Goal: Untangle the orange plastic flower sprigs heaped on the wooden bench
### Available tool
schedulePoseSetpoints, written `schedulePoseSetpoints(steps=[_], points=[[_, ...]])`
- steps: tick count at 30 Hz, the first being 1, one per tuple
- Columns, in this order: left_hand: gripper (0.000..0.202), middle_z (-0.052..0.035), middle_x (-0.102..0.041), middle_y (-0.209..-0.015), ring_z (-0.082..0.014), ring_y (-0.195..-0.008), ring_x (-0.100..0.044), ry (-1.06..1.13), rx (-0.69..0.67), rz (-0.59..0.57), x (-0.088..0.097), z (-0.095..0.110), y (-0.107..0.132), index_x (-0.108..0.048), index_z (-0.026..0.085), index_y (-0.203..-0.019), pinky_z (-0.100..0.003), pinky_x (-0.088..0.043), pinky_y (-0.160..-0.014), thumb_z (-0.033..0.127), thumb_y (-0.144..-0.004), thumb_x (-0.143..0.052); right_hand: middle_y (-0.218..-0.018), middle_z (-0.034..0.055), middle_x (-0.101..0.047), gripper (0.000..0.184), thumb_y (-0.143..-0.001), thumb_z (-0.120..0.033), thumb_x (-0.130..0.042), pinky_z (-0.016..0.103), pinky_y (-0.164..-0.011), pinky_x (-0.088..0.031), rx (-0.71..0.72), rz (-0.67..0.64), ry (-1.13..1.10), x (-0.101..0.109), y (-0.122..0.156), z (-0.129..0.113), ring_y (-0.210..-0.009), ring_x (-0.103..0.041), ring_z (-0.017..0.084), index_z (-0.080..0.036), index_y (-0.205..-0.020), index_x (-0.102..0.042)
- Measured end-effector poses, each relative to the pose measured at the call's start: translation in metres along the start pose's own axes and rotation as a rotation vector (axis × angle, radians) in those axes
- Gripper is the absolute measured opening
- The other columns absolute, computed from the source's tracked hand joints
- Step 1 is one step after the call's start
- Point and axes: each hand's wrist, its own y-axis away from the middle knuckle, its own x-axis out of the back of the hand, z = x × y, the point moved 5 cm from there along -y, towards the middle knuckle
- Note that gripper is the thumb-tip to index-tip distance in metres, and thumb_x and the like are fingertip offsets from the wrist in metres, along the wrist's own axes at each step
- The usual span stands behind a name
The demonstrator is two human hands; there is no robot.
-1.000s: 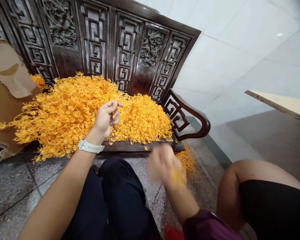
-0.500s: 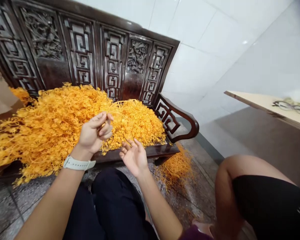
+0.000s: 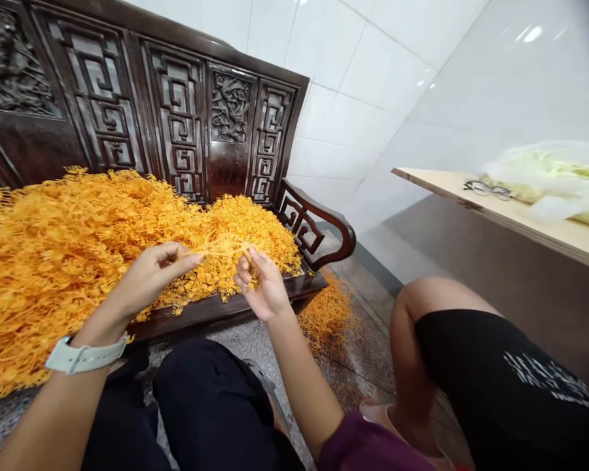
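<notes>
My right hand [image 3: 262,284] pinches a thin orange plastic sprig [image 3: 220,248] between thumb and fingers, with more orange bits curled inside the palm. My left hand [image 3: 152,271], with a pale watch [image 3: 86,353] on its wrist, has its thumb and fingers around the sprig's other end, so the strand stretches between both hands. Behind and below them, a big heap of similar branching orange sprigs [image 3: 93,229] covers the seat of a dark carved wooden bench [image 3: 228,163]. The exact grip of the left fingertips is partly hidden.
Loose orange strands [image 3: 326,314] lie in a pile on the floor by the bench's armrest [image 3: 341,232]. At the right, a wooden tabletop [image 3: 422,183] holds glasses [image 3: 488,190] and a translucent plastic bag [image 3: 554,176]. Another person's knee [image 3: 436,301] is close on my right.
The view has turned to the right. My hands, earlier apart with the left one loosely curled, now hold an orange sprig stretched between them. My left hand has turned and reaches forward.
</notes>
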Motion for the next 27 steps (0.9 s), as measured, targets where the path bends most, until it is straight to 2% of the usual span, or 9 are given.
schedulePoseSetpoints(steps=[2, 5, 7, 9, 13, 16, 19, 24, 27], points=[[0.046, -0.0038, -0.067, -0.088, -0.0193, -0.078, -0.061, -0.153, -0.003, 0.035, -0.01, -0.001, -0.001, -0.059, 0.02, -0.083, -0.031, -0.048, -0.07, 0.057, -0.077, -0.084, -0.069, -0.0032, -0.056, 0.016, -0.092, -0.024, -0.073, 0.02, -0.049, -0.032, 0.045, 0.007, 0.095, 0.0, 0.005, -0.008, -0.053, -0.039, 0.008, -0.02, -0.105, -0.064], [0.049, -0.008, -0.069, -0.113, -0.0227, -0.097, -0.067, -0.054, -0.056, -0.008, -0.035, 0.004, -0.001, -0.061, 0.02, -0.114, -0.036, -0.053, -0.085, 0.054, -0.083, -0.08, -0.067, -0.0043, -0.056, 0.023, -0.091, -0.028, -0.074, 0.022, -0.051, -0.033, 0.084, 0.018, 0.223, -0.001, 0.013, -0.015, -0.052, -0.039, 0.009, -0.023, -0.11, -0.062], [0.044, -0.0088, -0.068, -0.114, -0.0223, -0.1, -0.067, 0.07, -0.094, -0.051, -0.051, 0.008, -0.001, -0.059, 0.02, -0.125, -0.036, -0.055, -0.087, 0.05, -0.094, -0.067, -0.068, -0.0035, -0.056, 0.024, -0.095, -0.039, -0.07, 0.024, -0.052, -0.035, 0.109, 0.027, 0.268, -0.002, 0.017, -0.019, -0.052, -0.041, 0.009, -0.024, -0.111, -0.061], [0.041, -0.0072, -0.067, -0.103, -0.0199, -0.087, -0.068, 0.139, -0.089, -0.048, -0.06, 0.009, -0.003, -0.06, 0.019, -0.128, -0.033, -0.055, -0.077, 0.048, -0.1, -0.057, -0.067, -0.003, -0.055, 0.03, -0.1, -0.052, -0.06, 0.026, -0.052, -0.036, 0.132, 0.044, 0.293, 0.0, 0.021, -0.022, -0.051, -0.042, 0.01, -0.025, -0.111, -0.061], [0.035, -0.0004, -0.06, -0.076, -0.014, -0.057, -0.051, 0.043, -0.072, 0.017, -0.058, 0.011, -0.003, -0.066, 0.017, -0.116, -0.027, -0.039, -0.053, 0.046, -0.103, -0.051, -0.065, -0.003, -0.051, 0.037, -0.1, -0.061, -0.053, 0.026, -0.05, -0.036, 0.207, 0.19, 0.386, 0.021, 0.019, -0.032, -0.05, -0.042, 0.011, -0.025, -0.101, -0.061], [0.032, 0.0003, -0.058, -0.07, -0.0159, -0.063, -0.052, -0.147, -0.144, -0.09, -0.065, 0.017, 0.005, -0.066, 0.018, -0.09, -0.029, -0.038, -0.06, 0.044, -0.103, -0.051, -0.076, 0.0005, -0.058, 0.037, -0.091, -0.06, -0.067, 0.026, -0.052, -0.038, 0.396, 0.368, 0.478, 0.05, 0.011, -0.049, -0.057, -0.047, 0.01, -0.023, -0.088, -0.063], [0.038, -0.0002, -0.059, -0.068, -0.0173, -0.065, -0.053, -0.329, -0.176, -0.216, -0.084, 0.023, 0.02, -0.055, 0.02, -0.074, -0.031, -0.035, -0.064, 0.041, -0.105, -0.049, -0.075, 0.0005, -0.056, 0.043, -0.083, -0.06, -0.076, 0.026, -0.05, -0.038, 0.521, 0.42, 0.622, 0.072, -0.001, -0.063, -0.056, -0.046, 0.009, -0.02, -0.075, -0.064], [0.025, -0.0056, -0.07, -0.079, -0.022, -0.069, -0.061, -0.53, -0.164, -0.236, -0.114, 0.035, 0.035, -0.059, 0.021, -0.086, -0.034, -0.032, -0.066, 0.023, -0.105, -0.043, -0.064, -0.0045, -0.047, 0.047, -0.083, -0.062, -0.076, 0.023, -0.043, -0.031, 0.353, 0.437, 0.57, 0.097, -0.029, -0.069, -0.048, -0.037, 0.007, -0.02, -0.075, -0.058], [0.025, -0.0042, -0.066, -0.069, -0.0224, -0.063, -0.059, -0.523, -0.169, -0.263, -0.12, 0.037, 0.048, -0.056, 0.023, -0.079, -0.033, -0.031, -0.063, 0.02, -0.101, -0.045, -0.056, -0.0093, -0.033, 0.049, -0.095, -0.06, -0.065, 0.02, -0.039, -0.024, 0.277, 0.541, 0.477, 0.119, -0.043, -0.083, -0.043, -0.024, 0.006, -0.023, -0.073, -0.042]])
